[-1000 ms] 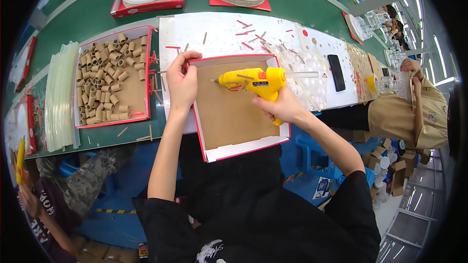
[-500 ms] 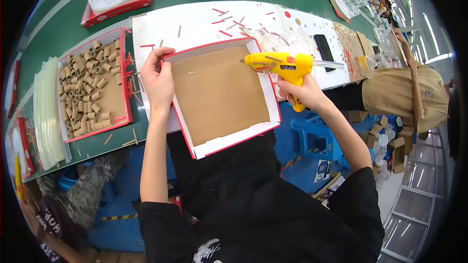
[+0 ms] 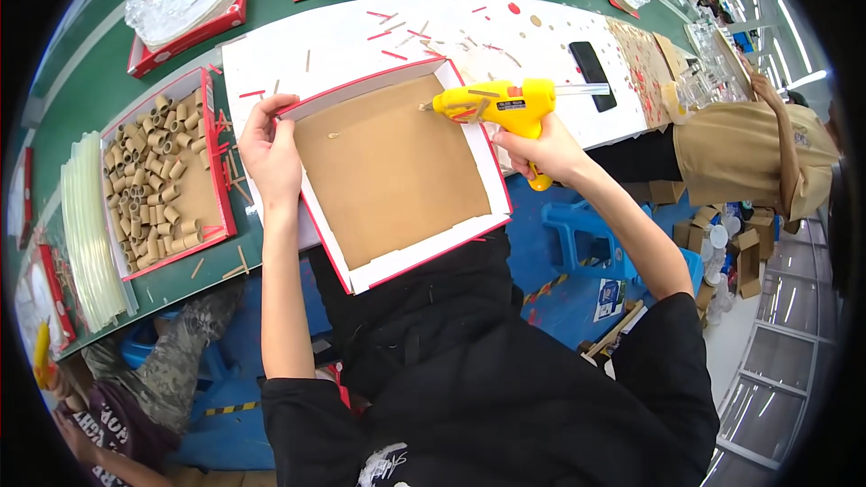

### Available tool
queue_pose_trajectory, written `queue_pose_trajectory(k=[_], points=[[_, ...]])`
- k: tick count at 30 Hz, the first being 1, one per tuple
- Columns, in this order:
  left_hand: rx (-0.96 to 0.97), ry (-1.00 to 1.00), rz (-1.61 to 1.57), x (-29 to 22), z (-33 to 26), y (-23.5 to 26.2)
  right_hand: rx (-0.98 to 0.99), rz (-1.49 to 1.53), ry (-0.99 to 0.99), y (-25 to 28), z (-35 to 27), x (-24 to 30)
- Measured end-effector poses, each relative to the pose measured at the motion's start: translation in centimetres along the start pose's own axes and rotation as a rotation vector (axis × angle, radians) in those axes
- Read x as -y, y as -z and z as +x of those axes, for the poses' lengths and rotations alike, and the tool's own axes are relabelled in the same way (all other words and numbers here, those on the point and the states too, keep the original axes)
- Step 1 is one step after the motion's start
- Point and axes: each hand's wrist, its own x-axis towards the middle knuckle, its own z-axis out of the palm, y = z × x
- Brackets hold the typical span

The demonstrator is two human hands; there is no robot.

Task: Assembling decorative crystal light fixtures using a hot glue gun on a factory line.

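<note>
My left hand [image 3: 272,155] grips the left wall of a shallow cardboard box [image 3: 397,185], thumb inside the rim and fingers outside. The box has a brown inner floor, white inner walls and red edges, and it tilts toward me. A small pale spot lies on its floor near the far left corner. My right hand [image 3: 550,146] is closed round the handle of a yellow hot glue gun [image 3: 505,101]. The gun's nozzle points left, over the box's floor near the far right corner. A clear glue stick [image 3: 582,89] sticks out of its back.
Left on the green table [image 3: 262,0] stands a red-edged tray [image 3: 216,171] of short cardboard tubes [image 3: 149,171], beside long clear glue sticks [image 3: 87,225]. Red and brown strips litter the white board [image 3: 343,32]; a black phone [image 3: 592,77] lies right. Co-workers are at both sides.
The glue gun has moved left and slightly down relative to the box, its nozzle now farther over the floor. My view has shifted a little; my left hand keeps its hold.
</note>
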Motion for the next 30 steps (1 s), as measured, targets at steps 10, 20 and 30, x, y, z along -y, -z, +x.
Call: queue_pose_trajectory(k=[10, 20, 30], points=[[-0.029, 0.001, -0.026, -0.3, 0.0, 0.0, 0.316, -0.06, 0.072, -1.1, -3.3, 0.8], [-0.035, -0.012, -0.02, -0.1, 0.1, -0.1, 0.254, -0.06, -0.068, -3.0, -2.5, -0.3], [-0.04, -0.018, -0.036, 0.0, 0.0, 0.0, 0.227, -0.085, -0.143, -2.7, -2.8, 0.1]])
